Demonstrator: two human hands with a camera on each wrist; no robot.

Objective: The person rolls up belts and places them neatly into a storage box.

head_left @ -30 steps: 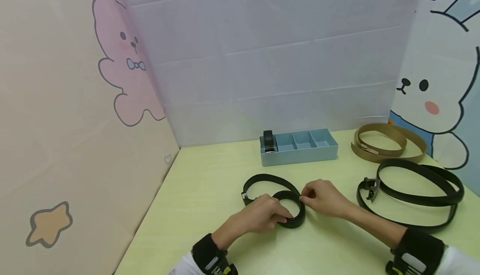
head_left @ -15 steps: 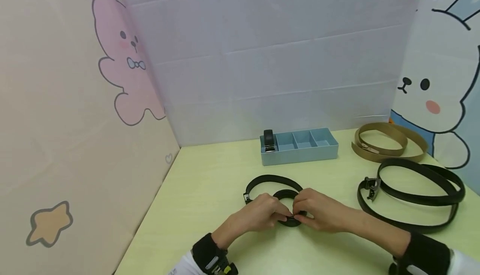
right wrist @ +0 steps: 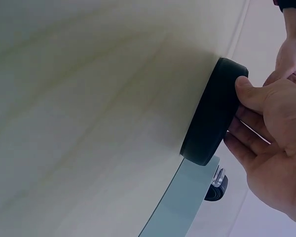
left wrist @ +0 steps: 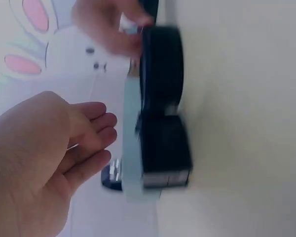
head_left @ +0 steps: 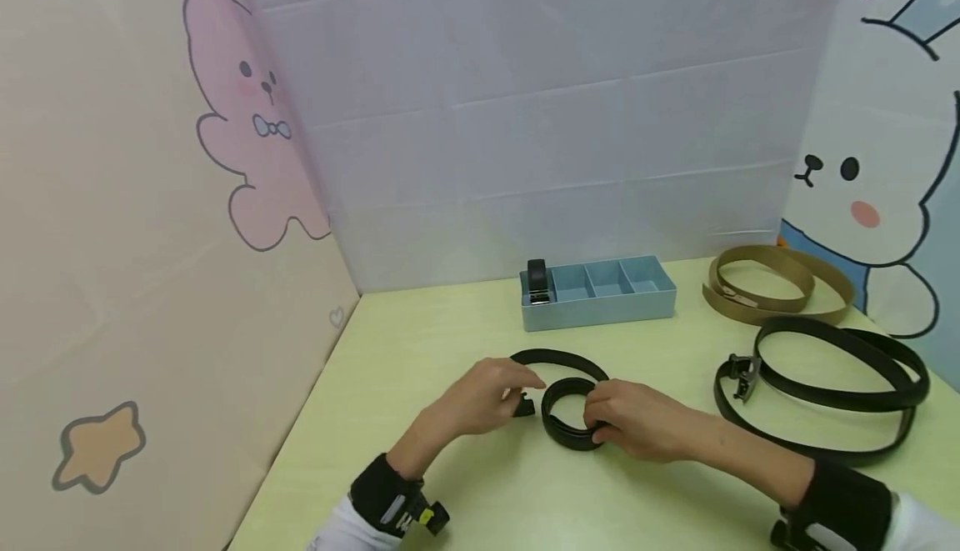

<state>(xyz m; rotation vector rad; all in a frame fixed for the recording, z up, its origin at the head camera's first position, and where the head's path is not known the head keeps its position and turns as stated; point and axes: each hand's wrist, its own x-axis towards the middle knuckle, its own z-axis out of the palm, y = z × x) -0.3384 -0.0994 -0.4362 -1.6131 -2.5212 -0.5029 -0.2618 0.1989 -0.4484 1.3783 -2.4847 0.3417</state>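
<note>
A black belt, partly wound into a coil (head_left: 572, 437), stands on its edge on the pale yellow table (head_left: 420, 351). Its loose strap (head_left: 558, 357) loops behind the coil toward the left. My right hand (head_left: 637, 419) pinches the coil's right side; in the right wrist view the thumb (right wrist: 244, 89) presses the outer face of the coil. To the left, my left hand (head_left: 483, 397) is near the belt's buckle end (head_left: 525, 406), fingers loosely bent. In the left wrist view those fingers (left wrist: 96, 136) are apart from the belt and hold nothing.
A light blue divided tray (head_left: 600, 315) stands at the back, with a coiled black belt (head_left: 537, 276) in its leftmost compartment. At the right lie a tan belt (head_left: 836, 283) and another black belt (head_left: 840, 401), both loosely looped. Printed fabric walls enclose the table.
My right hand has come down to the coil's right side and grips it. My left hand has let go of the coil and moved left toward the buckle end.
</note>
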